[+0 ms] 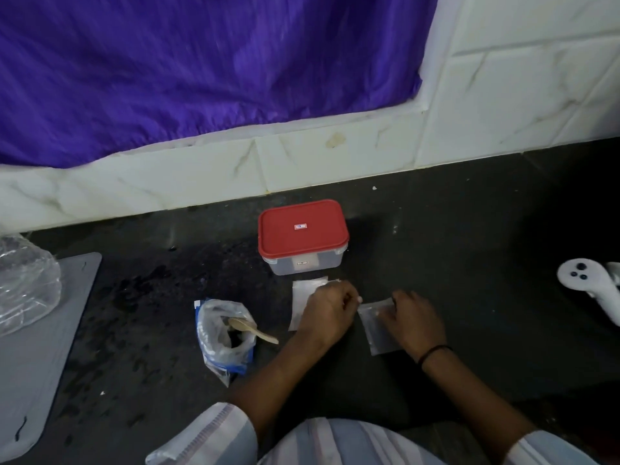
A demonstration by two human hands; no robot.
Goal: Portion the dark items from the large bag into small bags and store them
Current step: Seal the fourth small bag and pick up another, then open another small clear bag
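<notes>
The large clear bag point(224, 344) with blue edges stands open on the dark floor, with dark items inside and a wooden spoon point(252, 330) resting in its mouth. A small clear bag point(378, 332) lies flat in front of me. My right hand point(414, 322) presses on its right side, and my left hand point(330, 310) pinches its top left corner. Another small bag point(301, 298) lies partly under my left hand. A clear box with a shut red lid point(302, 234) stands just beyond.
A grey mat point(43, 340) lies at the left with crumpled clear plastic point(25, 280) on it. A white controller point(593, 286) rests at the right edge. A white tiled wall base and purple cloth point(201, 62) close off the far side.
</notes>
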